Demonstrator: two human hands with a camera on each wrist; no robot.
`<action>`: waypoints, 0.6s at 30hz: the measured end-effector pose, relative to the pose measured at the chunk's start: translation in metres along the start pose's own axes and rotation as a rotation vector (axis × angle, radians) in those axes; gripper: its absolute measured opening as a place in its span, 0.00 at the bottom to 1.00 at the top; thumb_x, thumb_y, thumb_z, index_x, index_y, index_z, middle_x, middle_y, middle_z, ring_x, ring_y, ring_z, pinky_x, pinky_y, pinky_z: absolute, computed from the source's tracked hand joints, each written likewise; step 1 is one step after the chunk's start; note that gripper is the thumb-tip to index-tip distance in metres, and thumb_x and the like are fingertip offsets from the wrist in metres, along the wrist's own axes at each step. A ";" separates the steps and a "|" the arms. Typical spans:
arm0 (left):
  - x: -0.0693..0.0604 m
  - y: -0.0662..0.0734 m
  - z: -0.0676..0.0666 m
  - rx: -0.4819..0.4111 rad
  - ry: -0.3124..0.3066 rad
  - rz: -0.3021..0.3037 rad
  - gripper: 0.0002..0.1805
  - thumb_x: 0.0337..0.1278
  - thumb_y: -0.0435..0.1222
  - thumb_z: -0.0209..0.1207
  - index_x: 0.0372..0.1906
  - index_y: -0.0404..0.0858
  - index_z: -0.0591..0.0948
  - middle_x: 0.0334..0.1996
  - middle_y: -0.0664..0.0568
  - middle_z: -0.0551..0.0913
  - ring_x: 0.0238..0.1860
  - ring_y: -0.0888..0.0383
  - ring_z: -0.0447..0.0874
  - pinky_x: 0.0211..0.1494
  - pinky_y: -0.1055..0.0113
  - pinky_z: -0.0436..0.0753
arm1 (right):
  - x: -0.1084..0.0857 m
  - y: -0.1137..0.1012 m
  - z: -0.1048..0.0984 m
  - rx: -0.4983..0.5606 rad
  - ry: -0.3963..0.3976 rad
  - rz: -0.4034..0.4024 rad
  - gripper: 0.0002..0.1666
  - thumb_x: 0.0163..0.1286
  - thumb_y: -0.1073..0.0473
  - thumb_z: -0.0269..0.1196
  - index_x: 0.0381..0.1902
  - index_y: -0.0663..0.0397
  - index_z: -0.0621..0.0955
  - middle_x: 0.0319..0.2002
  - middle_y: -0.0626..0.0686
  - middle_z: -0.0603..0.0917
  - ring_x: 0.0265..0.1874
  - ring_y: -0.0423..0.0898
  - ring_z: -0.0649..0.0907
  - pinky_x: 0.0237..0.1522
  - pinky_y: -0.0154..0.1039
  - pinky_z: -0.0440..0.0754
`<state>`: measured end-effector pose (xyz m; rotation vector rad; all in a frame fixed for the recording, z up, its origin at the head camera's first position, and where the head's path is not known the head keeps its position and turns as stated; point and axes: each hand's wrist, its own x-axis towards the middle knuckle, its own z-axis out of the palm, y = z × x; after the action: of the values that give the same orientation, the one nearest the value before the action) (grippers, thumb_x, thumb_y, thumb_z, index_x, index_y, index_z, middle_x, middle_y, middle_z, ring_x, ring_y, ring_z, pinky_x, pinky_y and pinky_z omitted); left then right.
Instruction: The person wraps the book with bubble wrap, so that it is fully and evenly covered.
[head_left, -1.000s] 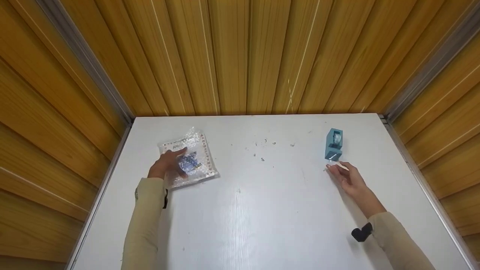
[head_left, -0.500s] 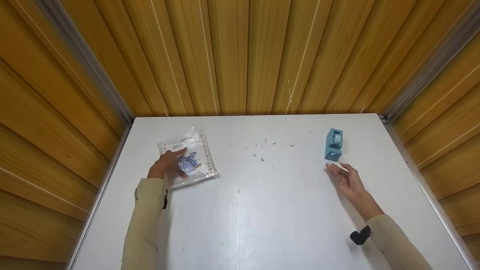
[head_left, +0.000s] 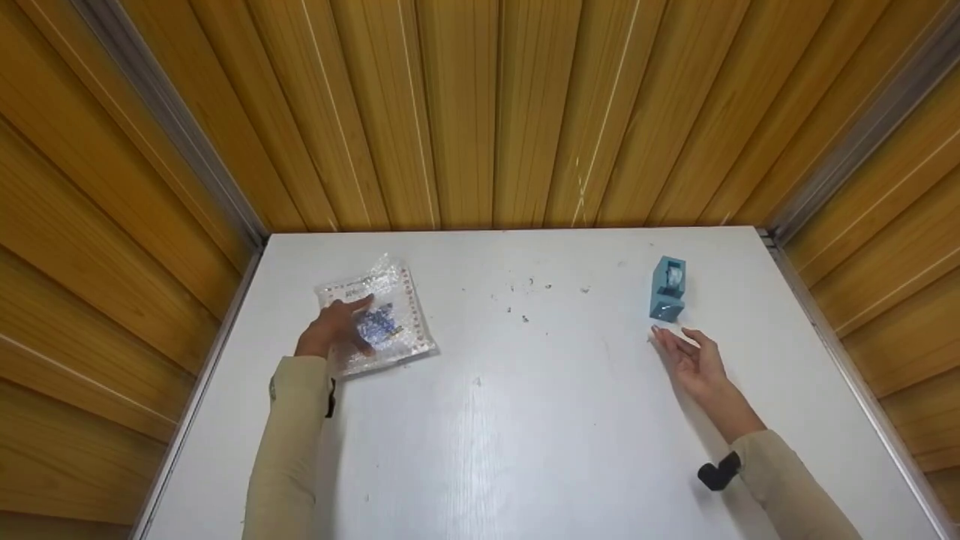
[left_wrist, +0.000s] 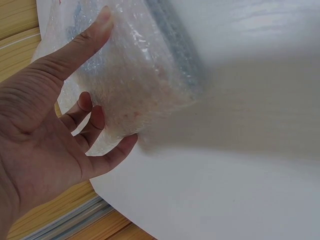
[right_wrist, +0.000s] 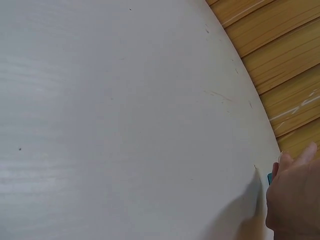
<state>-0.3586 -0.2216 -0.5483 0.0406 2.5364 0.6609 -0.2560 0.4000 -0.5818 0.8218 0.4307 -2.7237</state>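
Observation:
A flat package in bubble wrap (head_left: 394,300), with a blue picture and a dotted border showing through, lies on the white table at the left. My left hand (head_left: 330,330) grips its left side. In the left wrist view the thumb (left_wrist: 85,47) lies on the wrap while the other visible fingers curl at the edge. At the right stands a teal tape dispenser (head_left: 667,292) with a clear roll. Just in front of it, my right hand (head_left: 697,367) hovers with fingers loosely extended and thumb apart. Whether a bit of clear tape clings to its fingertips is too small to tell.
The white table (head_left: 480,435) has small dark marks (head_left: 525,300) near its back middle. Wood-patterned walls (head_left: 465,112) enclose it at the back and both sides. A black wrist device (head_left: 720,471) sits at the right sleeve.
My right hand has drawn slightly back from the dispenser, and the clear strip seen between them is no longer visible. My left hand and the package have stayed put.

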 end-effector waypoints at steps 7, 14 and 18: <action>0.000 0.001 0.000 0.013 0.001 -0.007 0.63 0.45 0.40 0.79 0.83 0.53 0.51 0.80 0.26 0.41 0.78 0.22 0.40 0.74 0.25 0.58 | 0.001 -0.002 -0.004 -0.037 -0.034 0.004 0.22 0.81 0.57 0.50 0.45 0.74 0.81 0.47 0.68 0.87 0.54 0.55 0.89 0.65 0.24 0.74; 0.001 0.001 -0.001 0.008 -0.003 -0.018 0.63 0.44 0.39 0.79 0.83 0.55 0.52 0.81 0.28 0.44 0.79 0.23 0.41 0.73 0.25 0.58 | 0.004 -0.003 -0.003 -0.069 -0.023 0.017 0.20 0.82 0.58 0.49 0.45 0.72 0.80 0.47 0.66 0.87 0.53 0.53 0.89 0.66 0.25 0.74; 0.001 0.002 -0.001 -0.001 -0.003 -0.033 0.63 0.44 0.39 0.79 0.83 0.56 0.52 0.81 0.28 0.43 0.79 0.23 0.41 0.74 0.25 0.58 | 0.005 -0.003 -0.001 -0.107 -0.019 0.032 0.19 0.82 0.61 0.47 0.44 0.70 0.82 0.46 0.65 0.88 0.51 0.52 0.90 0.64 0.25 0.77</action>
<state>-0.3601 -0.2200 -0.5469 -0.0006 2.5282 0.6490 -0.2605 0.4027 -0.5844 0.7680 0.5493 -2.6513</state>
